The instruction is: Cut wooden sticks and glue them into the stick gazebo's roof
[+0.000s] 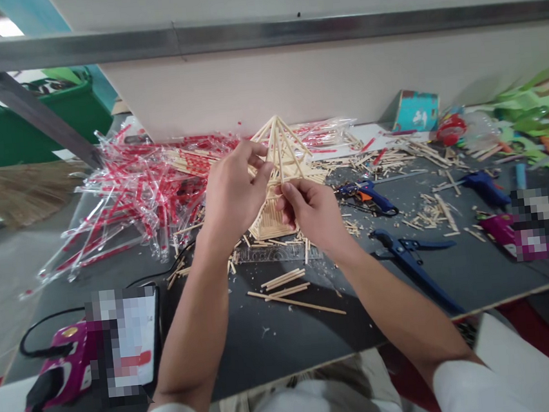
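Observation:
A small house-like model of pale wooden sticks (272,217) stands at the middle of the dark table, its sticks meeting in a peak at the top. My left hand (238,187) is at the left side of the peaked part, thumb and forefinger close together on or beside its sticks. At the model's front right is my right hand (311,212), its fingers curled and the thumb pressed towards the forefinger near the lower edge of the peaked part. Whatever small piece lies between these fingers is too hidden to name. Several loose sticks (287,291) lie in front.
Red-and-clear wrappers (144,186) pile up at the left. Blue glue guns (373,198) and a blue cutter (419,270) lie right of the hands, among stick scraps. A clear ruler (276,253) lies before the model; a phone (134,339) is front left.

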A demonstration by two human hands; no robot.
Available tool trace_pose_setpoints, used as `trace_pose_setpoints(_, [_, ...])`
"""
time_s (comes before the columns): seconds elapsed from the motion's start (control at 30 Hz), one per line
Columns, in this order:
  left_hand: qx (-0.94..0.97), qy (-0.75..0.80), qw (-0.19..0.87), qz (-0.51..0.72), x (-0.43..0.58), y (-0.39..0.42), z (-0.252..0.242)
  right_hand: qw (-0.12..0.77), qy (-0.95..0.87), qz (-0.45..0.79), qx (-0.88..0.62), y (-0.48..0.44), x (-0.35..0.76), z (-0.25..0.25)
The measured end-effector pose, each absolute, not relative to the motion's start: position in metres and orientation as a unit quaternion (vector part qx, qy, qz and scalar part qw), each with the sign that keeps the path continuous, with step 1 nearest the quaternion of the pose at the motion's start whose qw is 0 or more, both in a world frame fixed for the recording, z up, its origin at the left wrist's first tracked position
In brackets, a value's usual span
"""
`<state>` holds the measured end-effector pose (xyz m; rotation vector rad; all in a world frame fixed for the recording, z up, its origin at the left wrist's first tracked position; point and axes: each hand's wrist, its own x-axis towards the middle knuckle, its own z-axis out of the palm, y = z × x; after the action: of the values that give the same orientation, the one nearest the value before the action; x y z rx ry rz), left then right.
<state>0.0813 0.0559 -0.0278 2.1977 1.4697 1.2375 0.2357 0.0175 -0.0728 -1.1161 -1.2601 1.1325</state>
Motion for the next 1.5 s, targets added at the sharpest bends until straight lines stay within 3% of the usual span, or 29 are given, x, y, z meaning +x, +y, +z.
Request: trace_pose_setpoints(1.5, [0.718, 0.503, 0.119, 0.466, 0.094, 0.067, -0.039, 0.522, -0.518, 0.492, -0.466, 0.018, 0.236, -0.066])
